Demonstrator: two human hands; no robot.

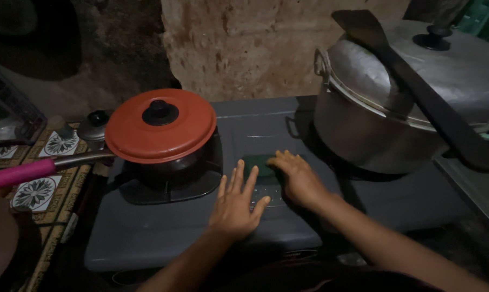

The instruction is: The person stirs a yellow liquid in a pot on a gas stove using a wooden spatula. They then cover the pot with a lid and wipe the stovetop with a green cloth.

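Head view, item by item, as you look down at your own two hands.

Stove top [147, 232]: a grey two-burner unit, its flat centre panel between the burners under your hands.

Left hand [238, 201]: flat on the panel, fingers spread and lightly fanned, palm down, holding nothing; it seems placed to brace you and steady the unit.

Right hand [297, 178]: fingers pressed together over a dark green scrubbing pad [257, 165], the fingertips on its right edge, pushing it down on the panel. The flat, closed hand suits pressing the pad rather than lifting it.

Small dark pot [171, 167]: on the left burner, shut by an orange-red lid [160, 126] with a black knob; its pink-sleeved handle [18, 174] juts left, off the stove and away from your arms.

Large aluminium pot [374, 130]: on the right burner, just beside your right hand, lidded, with a long dark flat utensil [417, 92] laid slantwise across the lid.

Patterned tiled tabletop [44, 189]: left of the stove, carrying a small metal lid [94, 127].

Lighting is dim; finer detail cannot be told.
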